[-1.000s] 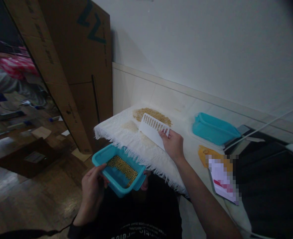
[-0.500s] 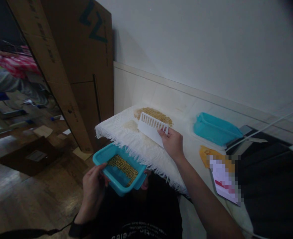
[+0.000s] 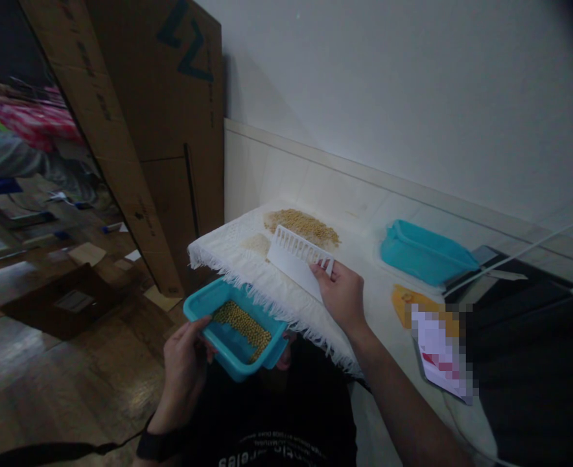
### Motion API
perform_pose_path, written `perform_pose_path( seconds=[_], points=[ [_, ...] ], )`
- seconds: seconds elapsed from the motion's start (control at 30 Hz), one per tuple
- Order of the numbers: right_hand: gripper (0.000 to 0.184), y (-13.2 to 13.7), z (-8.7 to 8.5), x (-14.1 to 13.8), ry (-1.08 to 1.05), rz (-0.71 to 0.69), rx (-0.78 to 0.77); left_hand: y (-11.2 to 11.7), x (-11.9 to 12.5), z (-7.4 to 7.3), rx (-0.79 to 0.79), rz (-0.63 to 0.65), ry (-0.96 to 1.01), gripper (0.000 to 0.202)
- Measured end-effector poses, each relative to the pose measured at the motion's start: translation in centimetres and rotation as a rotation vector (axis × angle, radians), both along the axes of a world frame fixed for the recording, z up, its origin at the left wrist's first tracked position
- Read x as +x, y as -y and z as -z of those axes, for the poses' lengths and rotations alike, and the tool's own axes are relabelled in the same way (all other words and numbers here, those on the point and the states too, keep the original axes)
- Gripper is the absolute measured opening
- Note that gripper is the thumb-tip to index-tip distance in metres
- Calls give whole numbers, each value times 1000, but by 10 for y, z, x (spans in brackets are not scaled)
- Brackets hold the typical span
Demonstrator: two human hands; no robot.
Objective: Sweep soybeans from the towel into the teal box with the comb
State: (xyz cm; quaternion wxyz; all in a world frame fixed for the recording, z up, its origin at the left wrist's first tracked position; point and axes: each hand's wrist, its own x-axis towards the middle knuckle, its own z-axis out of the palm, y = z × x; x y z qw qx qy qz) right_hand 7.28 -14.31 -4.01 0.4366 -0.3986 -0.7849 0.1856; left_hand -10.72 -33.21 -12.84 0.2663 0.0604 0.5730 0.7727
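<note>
My left hand [image 3: 187, 370] is closed on the near left rim of a blue plastic tub [image 3: 194, 299], held just below the fringed edge of a white cloth [image 3: 228, 241]. Yellowish beans [image 3: 242, 326] lie in the tub. Over the cloth, my right hand [image 3: 341, 295] grips the right end of a white slotted plastic scraper [image 3: 293, 263], its row of slots facing away from me. Behind the scraper a heap of beans [image 3: 306, 224] is spread on the cloth. A small pile of pale grains [image 3: 256, 245] sits by its left end.
A second blue tub [image 3: 425, 253] stands to the right on the table, near a yellow item [image 3: 403, 301] and a phone-like device [image 3: 444, 363]. A tall cardboard box [image 3: 170, 130] rises at the left. Another person's leg [image 3: 24, 159] shows far left.
My right hand and the scraper have shifted slightly toward me and to the right. The left hand still holds the tub in nearly the same place.
</note>
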Motion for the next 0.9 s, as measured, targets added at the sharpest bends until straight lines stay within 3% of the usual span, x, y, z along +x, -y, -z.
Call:
perform_pose_path(
  seconds=[0.5, 0.9],
  points=[
    [33, 8, 10, -1, -67, -43, -58, 1, 0, -5, 17, -15, 79, 31],
    [34, 10, 7, -9, -50, -107, -66, 1, -6, -6, 29, -19, 63, 30]
  ],
)
